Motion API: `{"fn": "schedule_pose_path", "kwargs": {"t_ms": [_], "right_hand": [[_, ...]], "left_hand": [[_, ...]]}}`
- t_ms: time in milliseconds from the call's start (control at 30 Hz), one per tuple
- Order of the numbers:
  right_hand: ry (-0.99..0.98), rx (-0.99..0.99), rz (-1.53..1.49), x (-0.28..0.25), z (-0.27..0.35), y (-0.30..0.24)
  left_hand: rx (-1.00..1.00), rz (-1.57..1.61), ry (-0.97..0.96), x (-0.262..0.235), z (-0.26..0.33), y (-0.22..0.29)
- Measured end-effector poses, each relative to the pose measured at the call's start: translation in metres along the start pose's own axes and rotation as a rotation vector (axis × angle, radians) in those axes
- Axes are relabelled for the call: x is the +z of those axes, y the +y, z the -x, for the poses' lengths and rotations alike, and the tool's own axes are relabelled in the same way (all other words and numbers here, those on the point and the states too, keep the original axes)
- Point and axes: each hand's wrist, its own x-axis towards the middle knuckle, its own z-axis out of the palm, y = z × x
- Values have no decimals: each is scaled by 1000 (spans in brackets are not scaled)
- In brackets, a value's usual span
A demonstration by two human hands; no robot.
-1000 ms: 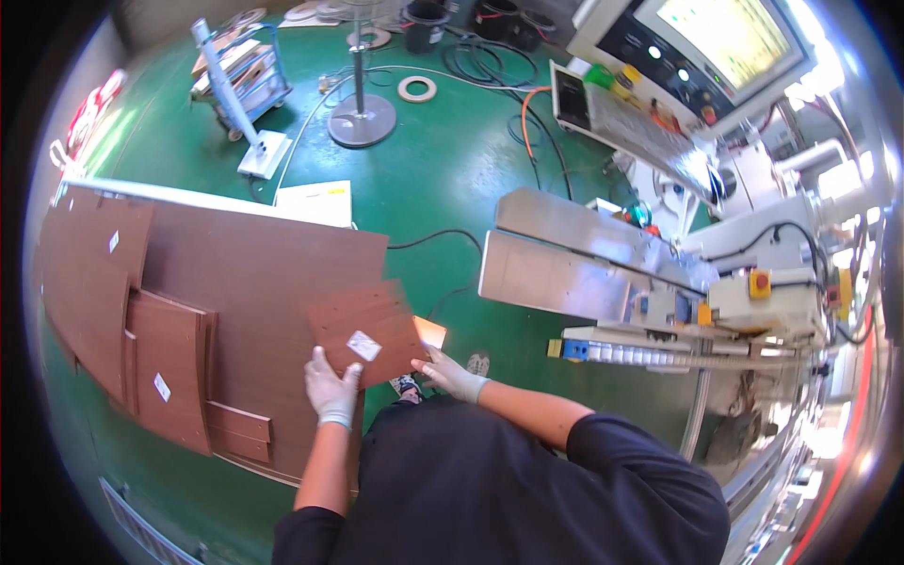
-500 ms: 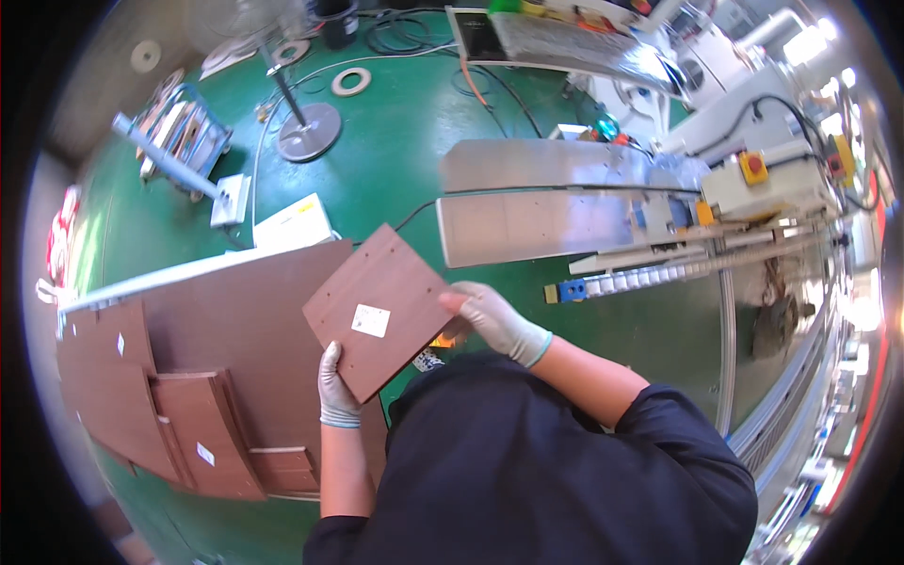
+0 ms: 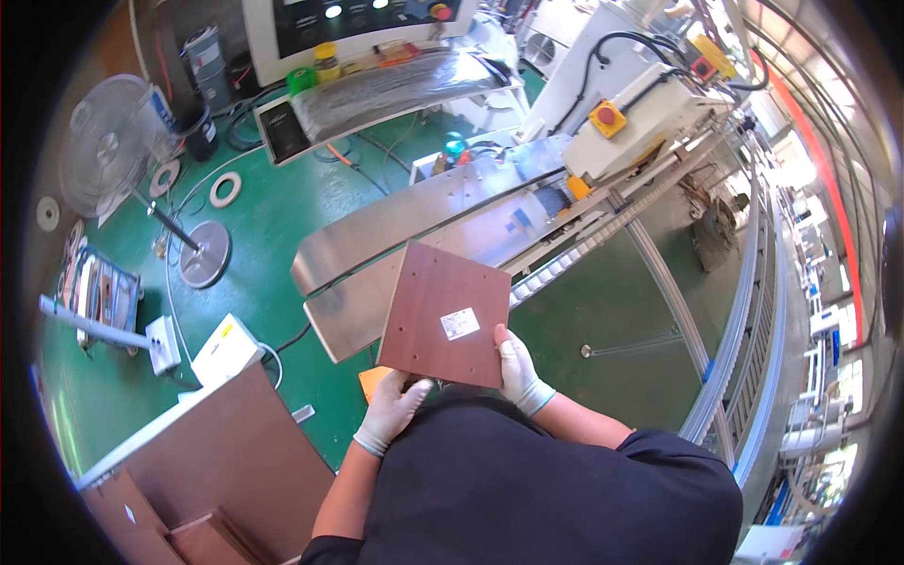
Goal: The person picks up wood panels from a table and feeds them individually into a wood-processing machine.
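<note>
I hold a square reddish-brown wooden panel [image 3: 443, 315] with a small white label, tilted up in front of my chest. My left hand [image 3: 394, 411], in a white glove, grips its near lower edge. My right hand [image 3: 520, 370], also gloved, grips its near right corner. The panel's far half hangs over the steel infeed plate [image 3: 377, 235] of a long machine [image 3: 621, 122] that runs to the upper right.
A stack of brown panels [image 3: 221, 471] lies at the lower left. A pedestal fan [image 3: 113, 141] and its round base [image 3: 202, 266] stand on the green floor at left, with tape rolls and cables. A control console [image 3: 348, 28] is at the top. A roller track [image 3: 744, 311] runs down the right.
I have turned right from the panel stack toward the machine, carrying the panel with both hands. The stack has slid to the lower left, and the panel now reaches over the steel plate.
</note>
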Motion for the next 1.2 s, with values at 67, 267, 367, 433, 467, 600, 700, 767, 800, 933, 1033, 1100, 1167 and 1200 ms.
{"fn": "schedule_pose_path", "kwargs": {"t_ms": [67, 267, 367, 433, 467, 600, 700, 767, 800, 933, 1033, 1100, 1167, 1200], "right_hand": [[153, -41, -90, -27, -9, 10], [447, -138, -211, -110, -53, 11], [552, -99, -113, -135, -63, -1], [617, -50, -40, -143, -67, -9], [621, -40, 98, -149, -68, -9], [635, -81, 642, -113, -46, -27], [586, -132, 1039, -88, -28, -21], [493, -145, 1397, -81, -23, -22], [485, -336, 1389, -88, -28, -12], [312, -479, 1599, -82, -49, -34], [242, -554, 1574, -71, -70, -45], [247, -572, 1554, -69, -85, -47], [271, -595, 1513, -69, -100, -50], [271, -612, 1500, -68, -108, -53]], "left_hand": [[-9, -54, 149, -1, -8, -1], [484, -1136, 499, -73, -29, -3], [275, -1335, 406, -89, -34, -17], [228, -1300, 331, -94, -37, -27], [230, -1275, 340, -95, -40, -30], [212, -1277, 357, -95, -42, -33], [163, -1245, 362, -94, -43, -35], [166, -1262, 383, -97, -42, -35], [133, -1249, 370, -95, -43, -32], [149, -1267, 371, -94, -44, -34], [109, -1263, 397, -88, -45, -32], [96, -1263, 396, -87, -46, -32], [76, -1260, 395, -88, -46, -35], [84, -1233, 407, -91, -45, -37]]}}
